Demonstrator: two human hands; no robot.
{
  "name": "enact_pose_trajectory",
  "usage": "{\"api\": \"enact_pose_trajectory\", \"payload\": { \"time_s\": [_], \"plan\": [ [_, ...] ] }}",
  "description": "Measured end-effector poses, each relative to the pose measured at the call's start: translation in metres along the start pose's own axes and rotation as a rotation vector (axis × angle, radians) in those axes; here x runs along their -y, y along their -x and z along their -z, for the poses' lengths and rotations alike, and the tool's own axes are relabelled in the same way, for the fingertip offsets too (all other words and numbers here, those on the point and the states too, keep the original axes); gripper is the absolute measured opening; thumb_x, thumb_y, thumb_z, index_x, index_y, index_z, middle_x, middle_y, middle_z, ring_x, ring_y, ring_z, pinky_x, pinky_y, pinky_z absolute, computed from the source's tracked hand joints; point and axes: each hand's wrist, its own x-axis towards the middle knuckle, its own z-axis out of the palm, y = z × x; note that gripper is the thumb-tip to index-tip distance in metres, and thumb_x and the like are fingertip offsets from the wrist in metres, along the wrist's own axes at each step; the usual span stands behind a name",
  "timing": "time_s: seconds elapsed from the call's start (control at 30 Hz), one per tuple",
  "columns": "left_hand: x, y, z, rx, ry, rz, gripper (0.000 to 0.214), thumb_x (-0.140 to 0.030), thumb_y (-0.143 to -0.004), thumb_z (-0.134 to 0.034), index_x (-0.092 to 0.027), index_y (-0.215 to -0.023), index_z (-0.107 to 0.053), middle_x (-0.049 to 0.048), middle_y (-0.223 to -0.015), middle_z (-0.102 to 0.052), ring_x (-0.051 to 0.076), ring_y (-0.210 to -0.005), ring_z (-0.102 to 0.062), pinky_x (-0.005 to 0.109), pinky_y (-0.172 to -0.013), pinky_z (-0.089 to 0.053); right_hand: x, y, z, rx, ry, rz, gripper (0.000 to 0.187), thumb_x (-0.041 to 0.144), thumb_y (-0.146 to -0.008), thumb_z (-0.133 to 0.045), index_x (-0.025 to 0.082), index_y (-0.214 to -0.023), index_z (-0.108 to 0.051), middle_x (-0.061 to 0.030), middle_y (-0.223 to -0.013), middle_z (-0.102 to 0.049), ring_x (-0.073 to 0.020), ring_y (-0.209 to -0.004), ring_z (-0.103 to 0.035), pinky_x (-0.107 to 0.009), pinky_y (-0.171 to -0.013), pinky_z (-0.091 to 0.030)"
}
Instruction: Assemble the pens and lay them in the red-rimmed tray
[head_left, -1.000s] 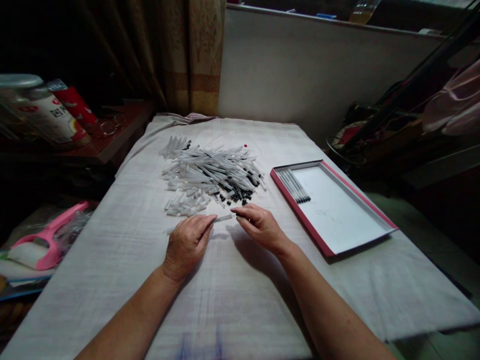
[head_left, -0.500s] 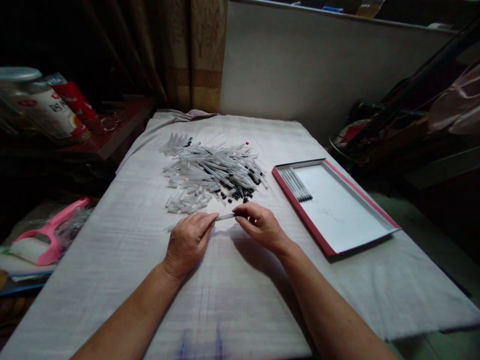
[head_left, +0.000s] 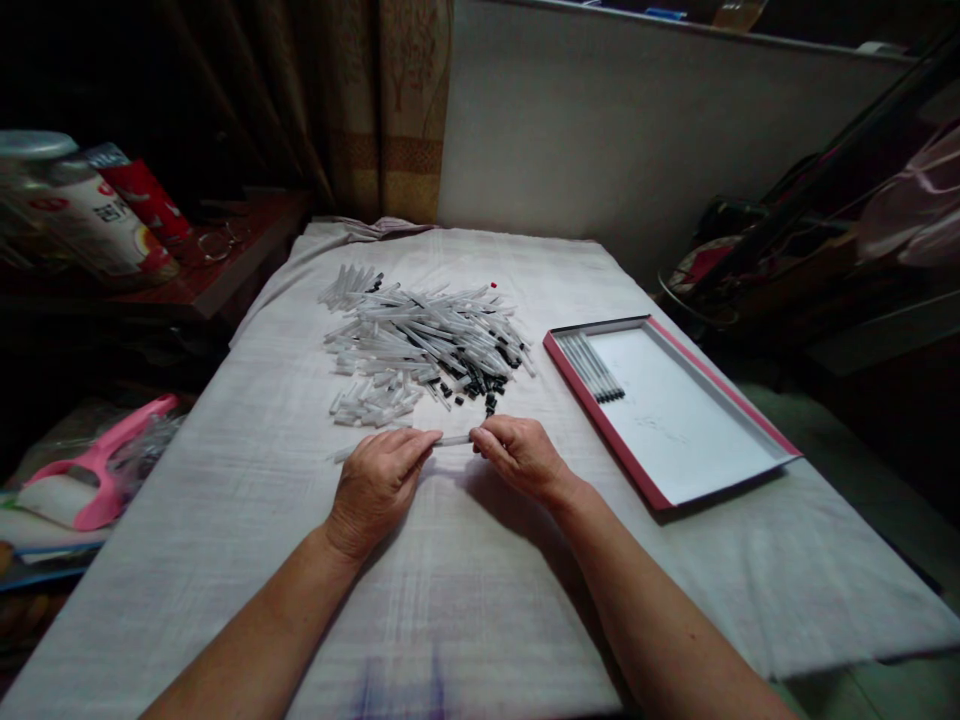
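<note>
A clear pen barrel [head_left: 454, 440] lies level between my two hands, just in front of a heap of pen parts. My left hand [head_left: 382, 480] is closed on its left end, and the barrel's far tip pokes out past the hand. My right hand [head_left: 521, 452] pinches the other end, with fingertips covering a dark piece there. Beyond the hands spreads the heap of clear pen barrels [head_left: 420, 330], with small black pen parts [head_left: 480, 382] along its near right side and short clear caps [head_left: 375, 400] at its near left.
A shallow pink-edged box lid [head_left: 660, 420] sits on the right, with several pens [head_left: 591, 368] lined up along its left wall. A white cloth [head_left: 420, 600] covers the table. Left of it are a pink tape dispenser [head_left: 101, 460] and a jar [head_left: 97, 220] on a side table.
My right hand has moved slightly down, and its fingers have closed further over the dark end of the barrel. My left hand has barely moved.
</note>
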Motion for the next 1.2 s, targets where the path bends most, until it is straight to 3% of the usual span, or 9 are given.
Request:
{"api": "enact_pose_trajectory", "payload": {
  "time_s": [0.17, 0.27, 0.37, 0.53, 0.7, 0.87, 1.0, 1.13, 1.2],
  "plan": [
    [0.0017, 0.0007, -0.0007, 0.008, 0.007, 0.031, 0.026, -0.021, -0.094, -0.05, -0.021, -0.115, -0.065, 0.0072, -0.101, -0.073, 0.021, -0.088, -0.068, 0.034, -0.077, -0.054, 0.004, 0.0015, 0.0005, -0.029, -0.164, -0.045, 0.012, 0.027, -0.088, -0.055, 0.02, -0.096, -0.062, 0.0, -0.077, -0.066, -0.0112, -0.061, -0.054, -0.022, -0.058, -0.04],
    [0.002, 0.0006, -0.0011, 0.0, 0.018, 0.038, 0.026, -0.021, -0.094, -0.05, -0.021, -0.115, -0.066, 0.0074, -0.101, -0.073, 0.021, -0.088, -0.068, 0.035, -0.077, -0.054, 0.0038, 0.001, -0.0002, -0.044, -0.167, -0.041, 0.011, 0.027, -0.089, -0.053, 0.02, -0.086, -0.061, 0.0002, -0.073, -0.065, -0.0113, -0.062, -0.053, -0.023, -0.06, -0.04],
    [0.0018, 0.0006, -0.0011, -0.003, 0.022, 0.027, 0.027, -0.02, -0.094, -0.05, -0.021, -0.115, -0.066, 0.0074, -0.1, -0.073, 0.021, -0.089, -0.068, 0.035, -0.078, -0.054, 0.0016, 0.0005, -0.001, -0.021, -0.104, -0.07, 0.025, 0.032, -0.092, -0.049, 0.02, -0.073, -0.06, -0.0007, -0.067, -0.063, -0.0125, -0.062, -0.054, -0.025, -0.062, -0.04],
    [0.0019, 0.0006, -0.0004, 0.005, 0.012, 0.024, 0.026, -0.02, -0.094, -0.05, -0.021, -0.115, -0.066, 0.0074, -0.1, -0.073, 0.021, -0.089, -0.068, 0.034, -0.078, -0.054, 0.0005, 0.002, 0.0015, -0.02, -0.21, -0.059, 0.014, 0.029, -0.085, -0.058, 0.019, -0.095, -0.061, 0.0004, -0.075, -0.064, -0.0112, -0.062, -0.053, -0.022, -0.056, -0.039],
    [0.0016, 0.0001, -0.0002, -0.004, 0.003, 0.022, 0.026, -0.02, -0.094, -0.05, -0.021, -0.115, -0.065, 0.0073, -0.1, -0.074, 0.021, -0.089, -0.069, 0.034, -0.078, -0.055, 0.0016, 0.0014, 0.0025, -0.034, -0.195, -0.058, 0.016, 0.028, -0.089, -0.053, 0.019, -0.078, -0.06, 0.0007, -0.069, -0.062, -0.0113, -0.063, -0.054, -0.023, -0.061, -0.04],
    [0.0016, 0.0004, -0.0003, 0.004, 0.01, 0.026, 0.027, -0.022, -0.094, -0.049, -0.02, -0.115, -0.066, 0.008, -0.101, -0.074, 0.022, -0.089, -0.069, 0.035, -0.077, -0.055, 0.0013, 0.0017, 0.003, -0.018, -0.22, -0.055, 0.011, 0.027, -0.084, -0.058, 0.02, -0.092, -0.061, 0.0011, -0.074, -0.064, -0.0107, -0.06, -0.052, -0.022, -0.056, -0.039],
    [0.0022, 0.0004, 0.0001, 0.013, 0.019, 0.033, 0.027, -0.023, -0.095, -0.048, -0.022, -0.116, -0.066, 0.0077, -0.101, -0.073, 0.021, -0.089, -0.069, 0.034, -0.078, -0.055, 0.0009, 0.0019, 0.003, -0.037, -0.183, -0.061, 0.012, 0.029, -0.087, -0.055, 0.02, -0.082, -0.062, 0.0011, -0.07, -0.063, -0.0113, -0.061, -0.052, -0.023, -0.059, -0.04],
    [0.0018, -0.0005, 0.0004, 0.004, 0.012, 0.017, 0.027, -0.022, -0.094, -0.048, -0.02, -0.115, -0.066, 0.0079, -0.1, -0.074, 0.021, -0.088, -0.069, 0.034, -0.077, -0.055, 0.0, 0.0018, 0.0021, -0.027, -0.21, -0.077, 0.013, 0.028, -0.084, -0.058, 0.021, -0.094, -0.063, 0.001, -0.074, -0.065, -0.0107, -0.059, -0.051, -0.023, -0.057, -0.04],
    [0.0015, -0.0007, 0.0003, -0.009, 0.002, 0.005, 0.026, -0.022, -0.095, -0.048, -0.019, -0.114, -0.066, 0.0085, -0.099, -0.074, 0.022, -0.088, -0.069, 0.035, -0.076, -0.055, -0.0005, 0.0017, 0.0018, -0.035, -0.204, -0.059, 0.01, 0.027, -0.086, -0.055, 0.021, -0.089, -0.063, 0.0008, -0.073, -0.065, -0.0111, -0.06, -0.053, -0.023, -0.059, -0.04]
  ]
}}
